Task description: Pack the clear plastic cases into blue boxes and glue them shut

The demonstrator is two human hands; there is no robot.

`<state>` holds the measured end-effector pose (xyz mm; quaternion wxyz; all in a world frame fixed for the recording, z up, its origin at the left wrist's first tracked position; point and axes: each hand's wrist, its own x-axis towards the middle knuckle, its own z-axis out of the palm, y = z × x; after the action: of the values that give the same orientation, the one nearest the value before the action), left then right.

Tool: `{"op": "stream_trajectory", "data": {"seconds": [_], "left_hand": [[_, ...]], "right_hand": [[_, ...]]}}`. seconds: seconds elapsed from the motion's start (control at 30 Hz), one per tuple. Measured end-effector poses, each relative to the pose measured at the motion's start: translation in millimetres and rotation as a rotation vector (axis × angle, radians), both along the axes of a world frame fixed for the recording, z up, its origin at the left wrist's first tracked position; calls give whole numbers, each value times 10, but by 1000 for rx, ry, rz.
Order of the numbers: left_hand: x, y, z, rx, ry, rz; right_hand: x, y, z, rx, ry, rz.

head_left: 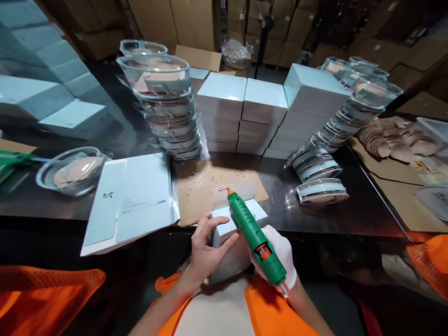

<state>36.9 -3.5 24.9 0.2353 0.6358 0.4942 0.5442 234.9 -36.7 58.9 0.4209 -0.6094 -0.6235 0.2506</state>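
While brown cartons line the dim room behind, the dark glossy bench [350,210] carries, from its left edge, a clear bowl [72,170] holding a tan pad, flat carton blanks [131,198], stacked bowls [168,107] and white boxes [245,112]. At the near edge, the left hand [206,249] clasps a small white box [233,221], fingers spread. The gloved right hand [276,256] is clamped on a green glue gun [252,233], long axis diagonal, nozzle pointing up-left over the box.

Orange vest; white glove [280,249] on 1 hand.
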Motion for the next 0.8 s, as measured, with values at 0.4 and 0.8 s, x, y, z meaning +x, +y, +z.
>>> {"op": "stream_trajectory", "data": {"seconds": [0.4,0.8], "left_hand": [[-118,13,-78,-170,-139,25],[-182,63,-28,-188,-305,-18]], "right_hand": [[453,302,-197,-273,415,-290],[758,795,-87,-275,227,-421]]}}
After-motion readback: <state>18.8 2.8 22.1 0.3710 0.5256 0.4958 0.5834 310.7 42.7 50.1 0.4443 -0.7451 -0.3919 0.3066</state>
